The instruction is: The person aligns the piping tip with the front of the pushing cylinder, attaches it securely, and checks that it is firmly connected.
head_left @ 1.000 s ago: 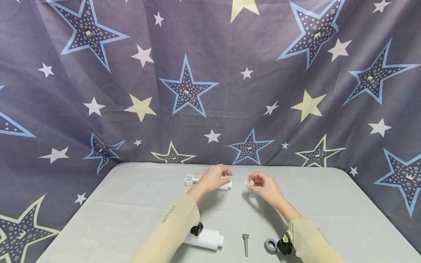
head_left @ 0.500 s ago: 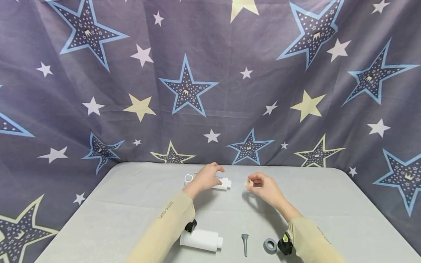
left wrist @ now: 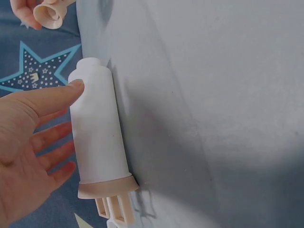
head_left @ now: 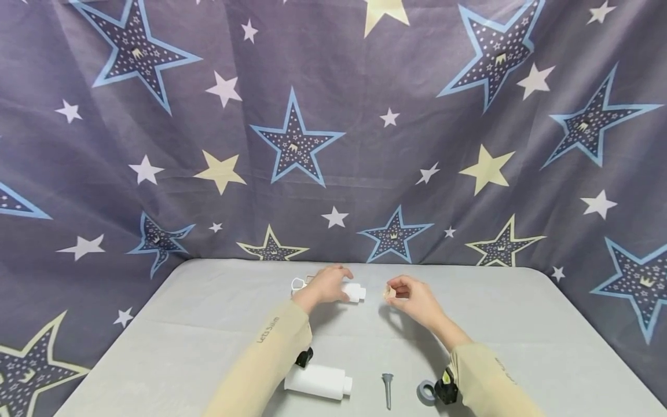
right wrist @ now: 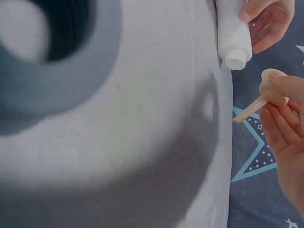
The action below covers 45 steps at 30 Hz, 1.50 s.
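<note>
A white bottle (head_left: 353,292) lies at the back of the table, a beige collar with slotted prongs (left wrist: 107,187) at its base. My left hand (head_left: 325,286) is over the bottle; in the left wrist view the thumb of that hand (left wrist: 28,142) touches it near the neck, and the loosely spread fingers lie along its side. To the right, off the bottle's neck end, my right hand (head_left: 419,301) pinches a small beige funnel-shaped piece (head_left: 388,292). Seen from the right wrist, its thin stem (right wrist: 250,109) points away from the fingers.
Nearer the front lie a larger white bottle (head_left: 318,381), a grey funnel-like piece (head_left: 388,391) and a grey ring (head_left: 427,393) beside the right wrist camera (head_left: 446,388). A white loop (head_left: 297,284) shows left of my left hand. Star-patterned cloth (head_left: 292,220) hangs behind the table.
My left hand has moved left and down onto the back bottle, its thumb coming to the bottle. The right hand has shifted slightly left, still holding the beige piece.
</note>
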### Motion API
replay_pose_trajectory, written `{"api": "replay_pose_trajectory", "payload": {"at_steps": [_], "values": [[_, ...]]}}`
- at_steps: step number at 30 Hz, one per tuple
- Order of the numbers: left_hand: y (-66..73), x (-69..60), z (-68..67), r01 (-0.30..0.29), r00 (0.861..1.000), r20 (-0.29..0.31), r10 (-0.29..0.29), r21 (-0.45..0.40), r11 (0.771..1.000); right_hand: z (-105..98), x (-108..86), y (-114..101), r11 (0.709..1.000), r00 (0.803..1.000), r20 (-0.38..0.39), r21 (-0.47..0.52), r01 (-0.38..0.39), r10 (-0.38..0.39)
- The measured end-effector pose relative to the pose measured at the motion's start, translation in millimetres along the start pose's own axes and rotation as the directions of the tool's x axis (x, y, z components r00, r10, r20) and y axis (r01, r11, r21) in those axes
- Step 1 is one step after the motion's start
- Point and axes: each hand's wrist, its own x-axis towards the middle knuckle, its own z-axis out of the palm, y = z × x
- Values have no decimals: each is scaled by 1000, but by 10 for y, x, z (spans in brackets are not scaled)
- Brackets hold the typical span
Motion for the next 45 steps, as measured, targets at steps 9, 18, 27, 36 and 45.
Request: {"api": "replay_pose_trajectory", "payload": {"at_steps": [9,18,27,36,45], "values": [[-19,16,71,39,998,52,-39,1,999,31,-29,38,1000,1000,12,-7,-11,11],[-25,28,88,83,995,59,-83,17,996,26,-46,44,1000,999,52,-11,-16,17],[-29,24,122,106,990,95,-108,26,994,22,-55,57,1000,998,59,-4,-16,16],[-49,29,107,54,996,74,-58,52,997,-31,-54,89,998,998,36,-25,-53,54],[-58,-13,18,6,999,46,-8,40,999,-32,-63,56,999,999,36,-25,-30,31]]}}
